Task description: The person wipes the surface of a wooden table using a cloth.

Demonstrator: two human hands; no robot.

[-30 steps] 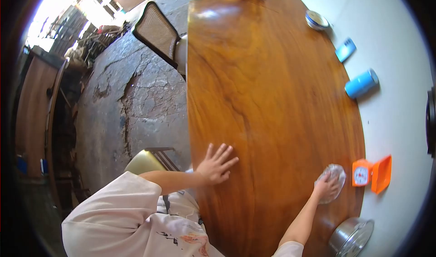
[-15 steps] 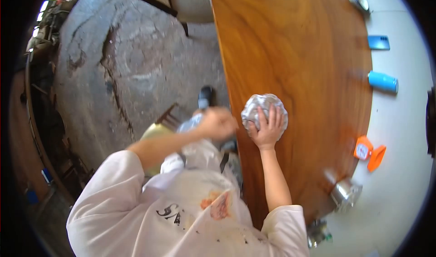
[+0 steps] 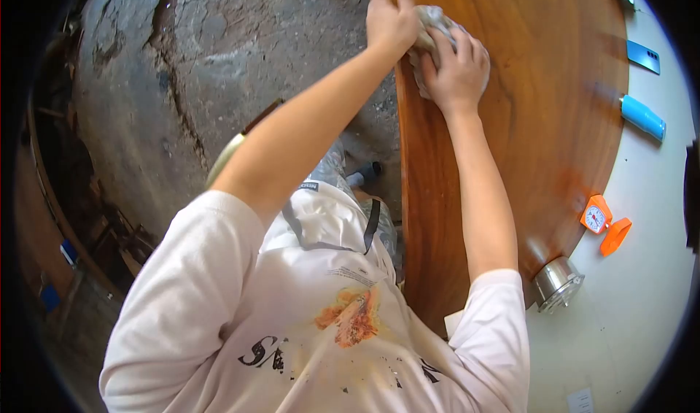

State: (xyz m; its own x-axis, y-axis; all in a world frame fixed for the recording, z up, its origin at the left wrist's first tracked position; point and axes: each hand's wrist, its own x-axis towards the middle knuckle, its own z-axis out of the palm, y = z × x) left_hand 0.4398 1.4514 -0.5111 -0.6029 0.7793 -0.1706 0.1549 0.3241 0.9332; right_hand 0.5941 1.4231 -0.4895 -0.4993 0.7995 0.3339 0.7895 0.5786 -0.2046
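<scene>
A bunched whitish-grey cloth [image 3: 427, 20] lies on the polished brown wooden table [image 3: 539, 121], close to its left edge. My right hand [image 3: 459, 70] presses down on the cloth, its fingers bent over the folds. Beside it, my left hand [image 3: 392, 25] is at the table's edge with thumb and fingers apart. That hand's inner side is next to the cloth; whether it touches the cloth I cannot tell. Both arms reach forward from white short sleeves.
Along the right, on a pale surface, are a blue phone [image 3: 643, 57], a blue bottle [image 3: 643, 118], an orange dial scale [image 3: 596, 218] and a metal pot [image 3: 558, 283]. Cracked concrete floor [image 3: 219, 55] lies to the left, with a stool partly hidden behind my left arm.
My left hand has swung forward from near my waist to the table edge by the cloth. My right hand and the cloth have moved farther forward. The view has shifted.
</scene>
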